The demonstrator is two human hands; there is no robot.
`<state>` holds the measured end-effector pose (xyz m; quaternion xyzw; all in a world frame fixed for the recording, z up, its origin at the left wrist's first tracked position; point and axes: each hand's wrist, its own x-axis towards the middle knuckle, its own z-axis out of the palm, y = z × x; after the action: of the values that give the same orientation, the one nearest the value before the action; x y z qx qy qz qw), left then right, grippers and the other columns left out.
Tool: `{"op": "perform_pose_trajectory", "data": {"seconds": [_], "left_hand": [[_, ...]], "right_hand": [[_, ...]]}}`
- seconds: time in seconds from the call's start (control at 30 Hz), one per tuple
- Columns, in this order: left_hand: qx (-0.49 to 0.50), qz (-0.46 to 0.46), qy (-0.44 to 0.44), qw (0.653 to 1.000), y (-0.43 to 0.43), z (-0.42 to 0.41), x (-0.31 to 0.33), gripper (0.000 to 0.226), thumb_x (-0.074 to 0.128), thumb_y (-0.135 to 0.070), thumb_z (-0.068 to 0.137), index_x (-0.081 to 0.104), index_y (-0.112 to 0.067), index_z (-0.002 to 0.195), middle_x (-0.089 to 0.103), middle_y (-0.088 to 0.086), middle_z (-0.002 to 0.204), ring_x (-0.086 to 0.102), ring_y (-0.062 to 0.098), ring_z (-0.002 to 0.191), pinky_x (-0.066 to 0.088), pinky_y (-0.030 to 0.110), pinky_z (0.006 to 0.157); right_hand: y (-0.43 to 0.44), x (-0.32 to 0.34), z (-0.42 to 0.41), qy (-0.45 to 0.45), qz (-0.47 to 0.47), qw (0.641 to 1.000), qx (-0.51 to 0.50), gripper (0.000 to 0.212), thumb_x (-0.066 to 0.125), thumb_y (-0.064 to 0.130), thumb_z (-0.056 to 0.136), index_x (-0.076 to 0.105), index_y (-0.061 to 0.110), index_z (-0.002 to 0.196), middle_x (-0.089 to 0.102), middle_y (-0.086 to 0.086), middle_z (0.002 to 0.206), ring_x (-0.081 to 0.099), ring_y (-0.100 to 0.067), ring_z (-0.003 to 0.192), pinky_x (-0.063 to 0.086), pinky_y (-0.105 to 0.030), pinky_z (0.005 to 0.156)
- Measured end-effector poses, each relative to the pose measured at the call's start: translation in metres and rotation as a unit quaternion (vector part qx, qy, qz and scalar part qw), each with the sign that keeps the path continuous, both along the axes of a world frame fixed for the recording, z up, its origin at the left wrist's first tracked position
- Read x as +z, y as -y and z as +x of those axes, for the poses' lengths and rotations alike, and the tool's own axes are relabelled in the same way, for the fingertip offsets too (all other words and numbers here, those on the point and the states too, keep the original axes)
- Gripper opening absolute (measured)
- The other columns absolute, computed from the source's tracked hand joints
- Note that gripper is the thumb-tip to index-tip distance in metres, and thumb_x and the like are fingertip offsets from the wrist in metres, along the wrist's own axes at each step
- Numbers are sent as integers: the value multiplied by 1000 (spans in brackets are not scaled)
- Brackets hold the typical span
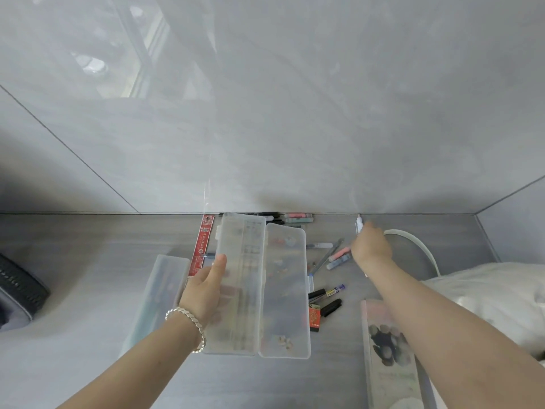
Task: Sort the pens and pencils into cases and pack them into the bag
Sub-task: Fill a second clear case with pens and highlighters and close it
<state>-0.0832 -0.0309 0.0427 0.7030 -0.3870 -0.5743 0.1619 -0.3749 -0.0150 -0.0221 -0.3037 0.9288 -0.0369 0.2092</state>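
Observation:
My left hand (208,293) holds a clear plastic pencil case (259,287), lifted above the grey table and spread open in two halves. At the back right, my right hand (372,246) is closed around a white pen (359,225) close to the wall. Loose pens and pastel markers (339,256) lie between the case and that hand. Black pens (327,298) rest just right of the case. A second, closed clear case (159,293) lies flat to the left. More pens (290,218) line the wall behind the open case.
A red ruler (202,243) lies behind the open case. A white bag with a strap (489,302) sits at the right edge. A pink-edged printed case or booklet (389,349) lies near the front right. A dark object (17,290) sits at far left.

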Motion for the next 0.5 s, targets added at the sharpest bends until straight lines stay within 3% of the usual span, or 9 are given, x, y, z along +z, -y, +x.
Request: {"op": "perform_pose_trajectory", "data": {"seconds": [0.1,0.17,0.23,0.3,0.33,0.43,0.5], "left_hand": [[-4,3,2,1000,-4,1,2,39,40,-53,91,60,-20,85,62,4,80,57,18,72,44,28,59],[-1,1,8,1000,-5,3,2,40,40,-52,91,60,-18,88,61,2,77,56,17,69,43,28,59],[1,-3,15,1000,-6,4,1,43,40,-52,92,61,-15,96,59,1,79,55,16,68,43,29,60],[1,-7,20,1000,-8,3,1,45,39,-51,92,59,-13,104,56,-1,84,53,14,69,43,28,60],[0,-11,22,1000,-10,1,3,46,38,-50,93,58,-12,107,55,-1,85,52,13,69,42,28,59],[7,-30,4,1000,-16,-6,5,45,37,-48,94,57,-11,108,53,-1,90,51,13,71,41,26,57],[20,-40,-7,999,-22,-7,6,41,37,-47,94,57,-13,104,54,0,94,51,18,80,42,27,66]], "right_hand": [[-1,6,-1,10,-21,1000,12,24,50,8,88,51,2,111,58,-21,110,58,-37,102,45,-37,76],[0,25,7,46,-89,995,19,7,52,10,86,50,7,79,56,-15,79,58,-35,81,40,-33,59],[-1,50,27,137,-166,976,30,27,54,9,83,37,10,62,44,-9,61,50,-30,58,38,-36,49],[-7,82,63,265,-207,941,38,25,56,10,82,42,12,63,46,-9,60,49,-25,54,44,-39,51],[-13,96,84,305,-204,928,63,23,58,12,82,45,12,64,47,-7,59,46,-22,54,42,-34,52],[-34,116,144,338,-166,912,162,21,57,16,84,45,11,67,43,0,59,38,-15,52,30,-22,48],[-45,110,171,325,-159,913,186,10,53,17,87,50,14,78,50,-1,73,47,-15,61,38,-23,56]]}}
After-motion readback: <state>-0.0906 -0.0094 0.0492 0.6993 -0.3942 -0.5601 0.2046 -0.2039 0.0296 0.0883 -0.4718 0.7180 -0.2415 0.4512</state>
